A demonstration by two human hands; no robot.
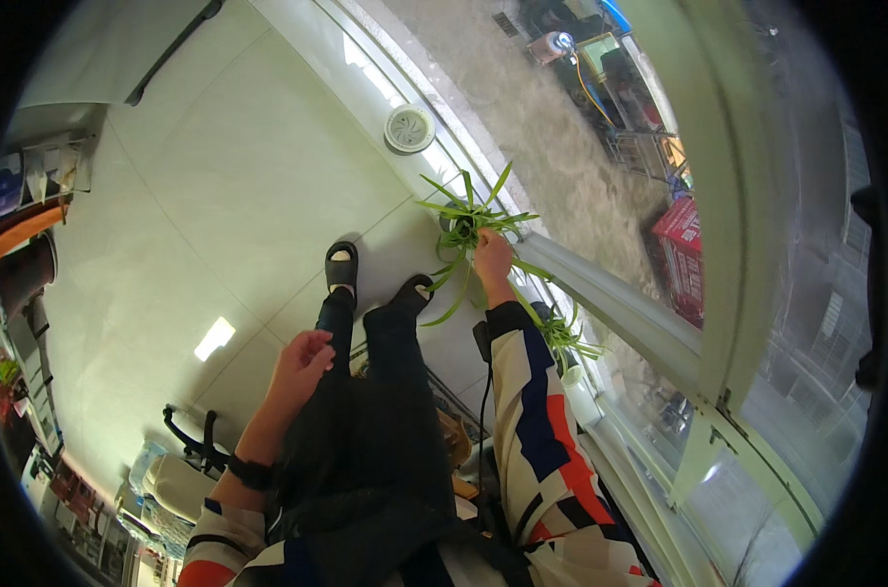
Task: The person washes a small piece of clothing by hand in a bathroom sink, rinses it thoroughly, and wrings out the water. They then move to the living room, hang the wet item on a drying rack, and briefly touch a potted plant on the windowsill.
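Observation:
A green spider plant [467,213] with long narrow leaves stands on the white window ledge in a pot mostly hidden by its foliage. My right hand [493,253] reaches into the middle of this plant, its fingers bent among the leaves. Whether they pinch a leaf is too small to make out. Above my left thigh hangs my left hand [308,359], holding nothing, with fingers loosely curled and the thumb apart. A second spider plant [561,334] sits further along the ledge, beside my right forearm.
A round white slotted lid or drain cover [409,128] rests by the ledge. The window frame [612,286] runs along the right, with a red printed box [680,257] outside. A cream chair [179,488] stands at lower left. My feet, in dark slides [341,265], are on pale floor tiles [216,183].

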